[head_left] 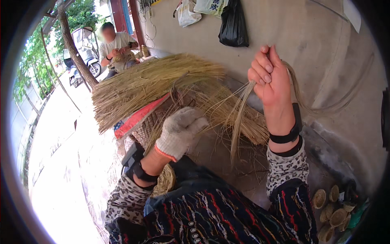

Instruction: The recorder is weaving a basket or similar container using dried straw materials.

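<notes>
My bare right hand, raised at the right in front of the wall, is closed around a thin bunch of straw strands. Their one end hangs down to the left of the hand; the other part curves out behind my wrist. Lower and left of it, my left hand wears a whitish knitted glove with an orange cuff. Its fingers are curled in, and what they may hold is hidden. Beyond it lies a large straw bundle, with more loose straw to its right. A coiled straw piece shows beside my lap.
Several small woven baskets lie at the lower right. A red cloth is under the straw bundle. Another person sits at the back left near a parked scooter and a tree trunk. A black bag hangs on the wall.
</notes>
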Demonstrator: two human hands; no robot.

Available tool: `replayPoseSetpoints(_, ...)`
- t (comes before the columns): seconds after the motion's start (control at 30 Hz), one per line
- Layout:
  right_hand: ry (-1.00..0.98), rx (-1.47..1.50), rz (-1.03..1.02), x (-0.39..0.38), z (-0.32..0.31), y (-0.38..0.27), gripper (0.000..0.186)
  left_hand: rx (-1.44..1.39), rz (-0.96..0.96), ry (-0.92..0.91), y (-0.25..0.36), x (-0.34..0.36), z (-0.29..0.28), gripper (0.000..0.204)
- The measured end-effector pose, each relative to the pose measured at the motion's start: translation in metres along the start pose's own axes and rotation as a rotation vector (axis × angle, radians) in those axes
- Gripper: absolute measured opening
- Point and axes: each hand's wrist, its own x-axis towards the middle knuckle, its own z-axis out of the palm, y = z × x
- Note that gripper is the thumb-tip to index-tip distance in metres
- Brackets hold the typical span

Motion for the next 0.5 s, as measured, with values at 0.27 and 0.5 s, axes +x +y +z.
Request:
replayPoseSetpoints(0.27, 0.291, -0.010, -0.106, -0.020, -0.095, -0.023, 0.029, -0.854, -0.346, 0.169, 0.023, -0.013, -0.050, 0.020)
replayPoseSetpoints(0.5, 0.742, -0.011, -0.277, -0.071, -0.215, -0.071, 0.028, -1.468, -0.074, 0.485, -0.066, -0.089, -0.148, 0.017)
